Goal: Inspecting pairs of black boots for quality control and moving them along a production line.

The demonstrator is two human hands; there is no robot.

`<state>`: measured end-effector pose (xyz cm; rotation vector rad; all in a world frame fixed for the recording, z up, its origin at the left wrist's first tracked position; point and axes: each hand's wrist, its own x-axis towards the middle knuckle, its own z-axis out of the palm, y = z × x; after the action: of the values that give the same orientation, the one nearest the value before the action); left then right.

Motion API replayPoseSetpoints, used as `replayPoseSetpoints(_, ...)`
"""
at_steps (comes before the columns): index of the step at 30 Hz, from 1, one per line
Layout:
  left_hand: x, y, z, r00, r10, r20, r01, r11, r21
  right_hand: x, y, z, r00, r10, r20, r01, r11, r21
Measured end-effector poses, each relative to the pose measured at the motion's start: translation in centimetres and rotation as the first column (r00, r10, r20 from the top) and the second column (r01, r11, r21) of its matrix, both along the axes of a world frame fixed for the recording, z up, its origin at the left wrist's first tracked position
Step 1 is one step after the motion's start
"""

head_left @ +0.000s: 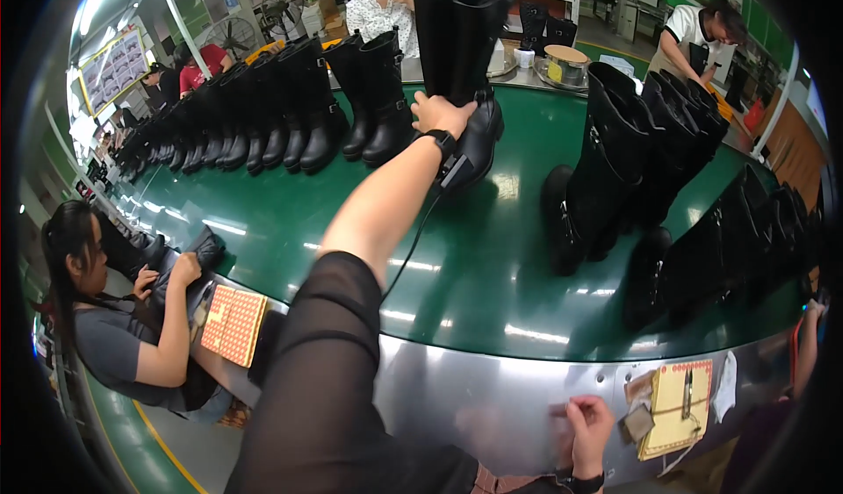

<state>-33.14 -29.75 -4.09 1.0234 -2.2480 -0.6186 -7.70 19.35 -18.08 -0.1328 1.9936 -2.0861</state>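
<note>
Far centre, the left hand (443,115) grips black boots (452,50), left of a tan-topped tub (564,72); near right, the right hand (588,432) curls, grip unclear.

Beyond the left hand (443,115) there is a large fan (230,37); farther left are yellow-edged board (116,69), bright lights (93,11) and green floor (121,437) with yellow line (169,450).

Ceiling tubes (92,7): bright, far left
Green tabletop (492,292): white glare streaks
Black boots (303,81): dark, detail lost
Edges: bent, black-rimmed
</note>
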Motion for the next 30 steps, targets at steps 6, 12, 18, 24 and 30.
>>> replayPoseSetpoints(6, -3.9, -1.8, -12.1, 0.917, -0.079, 0.391, 0.154, 0.974, -0.164, -0.1, -1.1, 1.4, 0.999, 0.038, -0.022, -0.036, 0.996, 0.078)
replayPoseSetpoints(12, -3.7, -0.9, -12.3, 0.877, -0.148, 0.457, 0.228, 0.966, -0.124, -0.5, -0.9, 1.1, 0.994, 0.021, -0.108, -0.004, 0.988, 0.154)
replayPoseSetpoints(18, 6.5, 10.9, -7.7, 0.59, -0.764, -0.26, 0.606, 0.632, -0.483, -0.6, -0.7, 0.9, 0.988, 0.064, -0.14, -0.038, 0.983, 0.179)
replayPoseSetpoints(24, 11.0, 26.5, -6.6, 0.679, -0.727, -0.099, 0.681, 0.675, -0.286, -0.6, -0.4, 0.8, 0.971, 0.141, -0.193, -0.096, 0.969, 0.228)
replayPoseSetpoints(30, 2.4, 33.9, -3.0, 0.988, -0.154, -0.019, 0.155, 0.983, 0.102, -0.3, -0.7, 0.5, 0.971, 0.207, -0.118, -0.187, 0.97, 0.158)
